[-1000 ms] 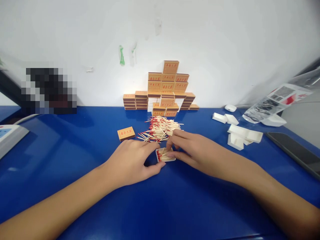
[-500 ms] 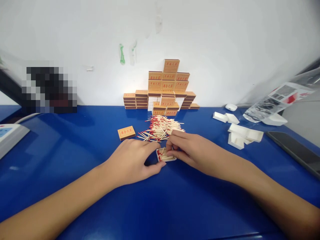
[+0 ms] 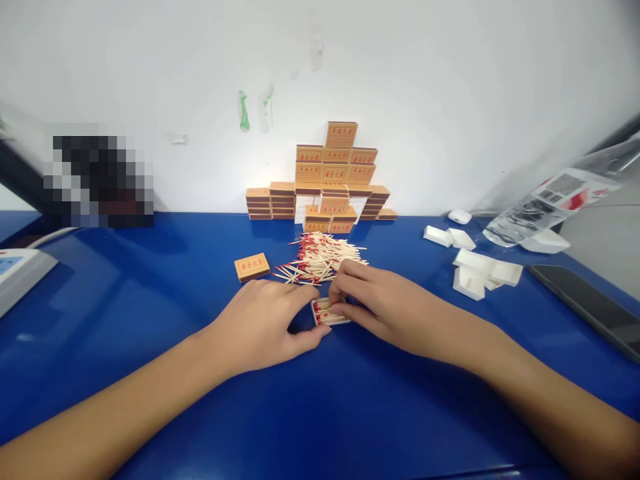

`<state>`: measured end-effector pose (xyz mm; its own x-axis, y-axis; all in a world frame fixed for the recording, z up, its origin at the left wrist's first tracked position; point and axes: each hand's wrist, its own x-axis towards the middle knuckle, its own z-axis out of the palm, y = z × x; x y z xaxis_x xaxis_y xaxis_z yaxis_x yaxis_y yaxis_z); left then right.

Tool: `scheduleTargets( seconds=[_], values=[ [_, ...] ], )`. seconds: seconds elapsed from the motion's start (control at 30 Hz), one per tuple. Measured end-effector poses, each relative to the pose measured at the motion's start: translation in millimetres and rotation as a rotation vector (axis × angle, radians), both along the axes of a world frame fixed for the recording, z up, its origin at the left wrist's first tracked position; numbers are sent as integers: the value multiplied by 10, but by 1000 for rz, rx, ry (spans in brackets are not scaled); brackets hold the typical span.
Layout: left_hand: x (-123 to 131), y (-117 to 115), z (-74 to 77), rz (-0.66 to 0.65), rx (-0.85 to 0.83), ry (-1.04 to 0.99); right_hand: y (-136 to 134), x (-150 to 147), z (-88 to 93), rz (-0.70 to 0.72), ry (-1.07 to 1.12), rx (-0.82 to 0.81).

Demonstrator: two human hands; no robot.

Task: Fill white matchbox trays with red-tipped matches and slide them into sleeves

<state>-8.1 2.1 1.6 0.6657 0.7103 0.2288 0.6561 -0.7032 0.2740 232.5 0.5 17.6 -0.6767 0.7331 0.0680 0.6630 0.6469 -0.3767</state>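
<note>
A small white matchbox tray (image 3: 327, 313) filled with red-tipped matches lies on the blue table (image 3: 320, 400). My left hand (image 3: 260, 323) grips its left end between thumb and fingers. My right hand (image 3: 373, 297) rests on the tray's right side, fingers curled and pressing on the matches inside. Just behind the hands lies a loose pile of matches (image 3: 320, 257). A single closed orange matchbox (image 3: 252, 267) lies to the left of the pile.
A stacked wall of orange matchboxes (image 3: 325, 180) stands against the white wall. Several empty white trays (image 3: 480, 270) lie at the right, with a plastic bag (image 3: 550, 203), an earbuds case (image 3: 459, 216) and a dark phone (image 3: 590, 307). A white device (image 3: 20, 273) sits at the left edge.
My right hand's fingers have shifted slightly left over the tray and curled lower onto the matches. The left hand has hardly moved.
</note>
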Motion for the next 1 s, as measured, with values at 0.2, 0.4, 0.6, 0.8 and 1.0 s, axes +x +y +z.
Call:
scheduleTargets(
  seconds=[0.2,0.4,0.6,0.8,1.0],
  values=[
    [10,4,-5,-3,-14,2,-20,10,42,-23,-27,-21],
    [7,-9,5,-10,2,-2,-12,-20,42,-16,-7,18],
    [2,-8,1,-10,-1,-3,-3,-12,14,3,-3,2],
    [-1,1,-11,-1,-1,8,2,13,28,-26,-15,20],
    [13,7,-5,9,-11,10,10,56,75,-34,-16,62]
  ],
)
